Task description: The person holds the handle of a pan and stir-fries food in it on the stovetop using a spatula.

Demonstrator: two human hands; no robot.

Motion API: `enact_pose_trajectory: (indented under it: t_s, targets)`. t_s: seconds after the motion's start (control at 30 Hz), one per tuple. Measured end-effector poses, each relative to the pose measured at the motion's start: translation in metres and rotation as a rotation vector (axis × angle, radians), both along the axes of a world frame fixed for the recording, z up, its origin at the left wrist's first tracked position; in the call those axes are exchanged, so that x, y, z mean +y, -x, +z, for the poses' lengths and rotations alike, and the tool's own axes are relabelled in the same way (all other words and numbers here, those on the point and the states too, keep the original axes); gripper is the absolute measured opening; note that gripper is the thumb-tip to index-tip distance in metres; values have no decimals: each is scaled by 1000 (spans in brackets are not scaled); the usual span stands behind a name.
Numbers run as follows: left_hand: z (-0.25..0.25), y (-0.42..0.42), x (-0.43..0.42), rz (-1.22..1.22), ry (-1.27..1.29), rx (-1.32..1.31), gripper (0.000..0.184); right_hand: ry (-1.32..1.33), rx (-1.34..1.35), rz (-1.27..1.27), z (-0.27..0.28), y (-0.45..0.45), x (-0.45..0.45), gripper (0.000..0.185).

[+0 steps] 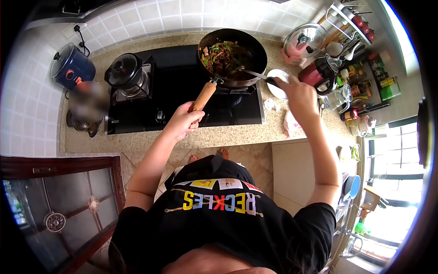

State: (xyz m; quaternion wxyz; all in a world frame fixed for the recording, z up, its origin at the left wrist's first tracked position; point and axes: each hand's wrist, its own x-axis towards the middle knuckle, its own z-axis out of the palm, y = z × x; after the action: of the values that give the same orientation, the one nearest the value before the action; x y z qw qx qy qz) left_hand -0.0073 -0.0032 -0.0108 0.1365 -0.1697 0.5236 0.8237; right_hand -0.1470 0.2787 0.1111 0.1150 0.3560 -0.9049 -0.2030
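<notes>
My left hand is closed around the wooden handle of a dark wok. The wok sits over the right side of the black gas stove. Inside it, cooked food with green and brown pieces lies mostly on the left side. My right hand grips the dark handle of a metal spatula, whose head reaches into the wok. The spatula's tip is hard to make out against the food and pan. Just under my right hand, a white plate rests on the counter, partly hidden.
A lidded black pot stands on the left burner, with a blue cooker beyond it. Right of the wok are a glass lid, a dark red kettle, a glass pitcher and several seasoning bottles. Crumpled white tissue lies near the plate.
</notes>
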Motion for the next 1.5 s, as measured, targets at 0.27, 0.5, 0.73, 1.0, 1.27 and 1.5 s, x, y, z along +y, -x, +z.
enact_pose_trajectory:
  t_s: [0.27,0.5,0.73,1.0,1.27,1.5]
  targets:
    - [4,-1,1,-8,10,4,15,44,-71,7,-32,-5,-13,47]
    - [1,-1,0,-10,-13,18,16,73,-79,-79,19,-20,4,40]
    - [-3,-2,-2,-16,-20,34,14,60,20,-14,-77,5,-21,29]
    - [-2,-1,-3,-27,-10,66,14,45,-69,-52,-45,-6,-28,25]
    - [-5,0,-6,-40,-32,28,18,293,-261,-235,-67,-19,-24,59]
    - [1,-7,-5,-20,-24,28,31,685,-98,-139,-48,-42,4,58]
